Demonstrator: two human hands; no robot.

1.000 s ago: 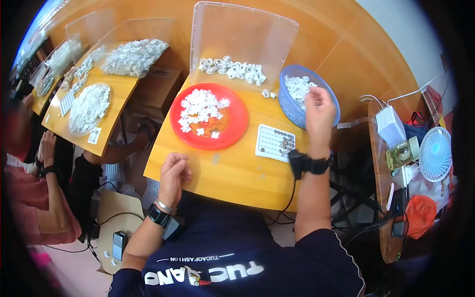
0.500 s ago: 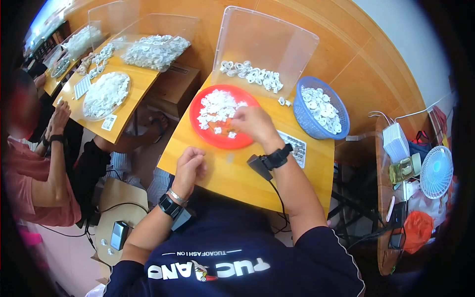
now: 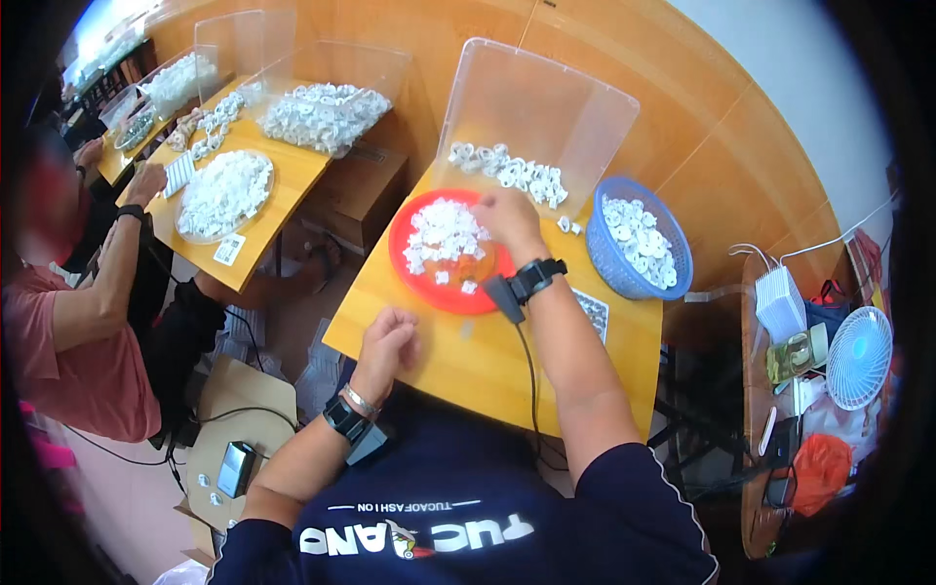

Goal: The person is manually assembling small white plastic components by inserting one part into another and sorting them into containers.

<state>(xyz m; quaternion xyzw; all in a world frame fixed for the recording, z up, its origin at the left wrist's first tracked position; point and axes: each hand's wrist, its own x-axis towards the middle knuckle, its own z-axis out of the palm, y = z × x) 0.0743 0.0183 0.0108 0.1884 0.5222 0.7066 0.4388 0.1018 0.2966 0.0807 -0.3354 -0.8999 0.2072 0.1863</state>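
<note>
Over the right rim of a red round plate (image 3: 408, 271) is my right hand (image 3: 509, 222), its fingers curled and their tips mostly hidden. On the plate lies a heap of small white plastic parts (image 3: 444, 234), with a few apart near its front. My left hand (image 3: 388, 346) hovers at the front table edge with thumb and fingers together; whatever they hold is too small or hidden. Beyond the plate, white ring-shaped parts (image 3: 534, 179) lie in a tilted clear plastic bin (image 3: 546, 97). A blue basket (image 3: 624, 276) of similar white parts (image 3: 639, 234) stands at the right.
A tray of small metal pieces (image 3: 591, 314) lies right of the plate, partly behind my forearm. A cable hangs from my right wrist. At left a person (image 3: 97, 312) sits by another table with white parts (image 3: 229, 190). A fan (image 3: 859, 359) stands on the side table.
My right hand has moved away from me, from the plate's middle right to its far right rim. My left hand stays near the table edge. The view has shifted slightly.
</note>
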